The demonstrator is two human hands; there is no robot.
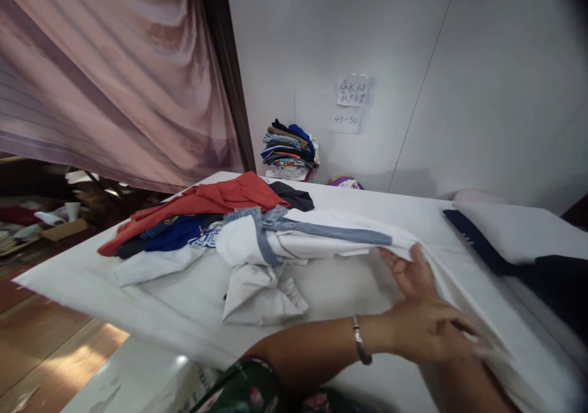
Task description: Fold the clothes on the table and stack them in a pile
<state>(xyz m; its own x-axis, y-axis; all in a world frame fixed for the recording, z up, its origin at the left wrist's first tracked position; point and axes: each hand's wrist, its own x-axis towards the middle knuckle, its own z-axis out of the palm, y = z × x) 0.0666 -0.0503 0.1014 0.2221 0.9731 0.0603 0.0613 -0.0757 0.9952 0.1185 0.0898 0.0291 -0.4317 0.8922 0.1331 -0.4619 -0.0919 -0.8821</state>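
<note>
One white cloth garment with a grey-blue band [340, 232] lies lengthwise across a white table [184, 303], bunched at its left end. We see the right hand [412, 273] at its other end, thumb and fingers parted, touching the cloth. The left hand [434, 332] crosses over the right forearm [463, 385]; its fingers are blurred, and we cannot tell how far spread they are or what, if anything, they hold.

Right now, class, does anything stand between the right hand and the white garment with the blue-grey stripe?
Nothing visible does: the right hand meets the white garment. The left hand crosses in front of the right forearm, not between hand and garment.
</note>
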